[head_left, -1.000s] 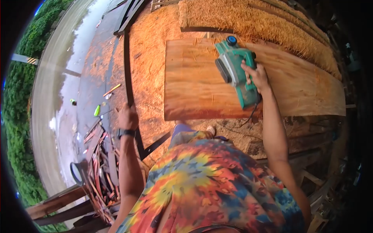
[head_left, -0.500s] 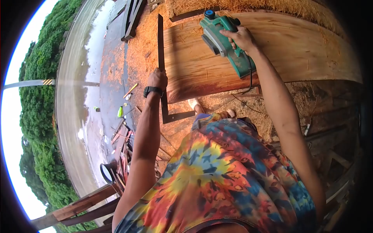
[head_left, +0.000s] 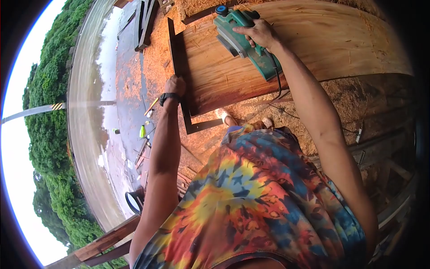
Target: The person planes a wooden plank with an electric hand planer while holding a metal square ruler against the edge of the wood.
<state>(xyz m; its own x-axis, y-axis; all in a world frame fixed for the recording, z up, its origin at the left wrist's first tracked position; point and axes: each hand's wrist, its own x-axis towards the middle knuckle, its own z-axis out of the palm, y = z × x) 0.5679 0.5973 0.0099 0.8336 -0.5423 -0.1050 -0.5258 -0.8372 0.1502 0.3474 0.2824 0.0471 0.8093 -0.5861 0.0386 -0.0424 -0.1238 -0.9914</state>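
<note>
A dark L-shaped square (head_left: 172,47) is gripped near its middle by my left hand (head_left: 175,85), which has a black watch at the wrist. Its long arm runs along the left end of a wide wooden slab (head_left: 210,74), and its short arm points right, below the slab's near corner. My right hand (head_left: 260,35) is wrapped round the handle of a green electric planer (head_left: 266,65). The planer rests on the slab's upper surface, with its blue knob at the far end and a black cord hanging over the near edge.
Orange wood shavings (head_left: 154,58) cover the ground left of the slab. Dark beams (head_left: 145,24) lie at the upper left. A green bottle-like item (head_left: 142,131) and a round black-rimmed object (head_left: 133,202) are at the left. Wooden rails (head_left: 105,240) cross the lower left.
The square has moved from beside the slab to its left end, with my left hand still round it. My right hand and the planer appear further left and higher in view, which has also shifted.
</note>
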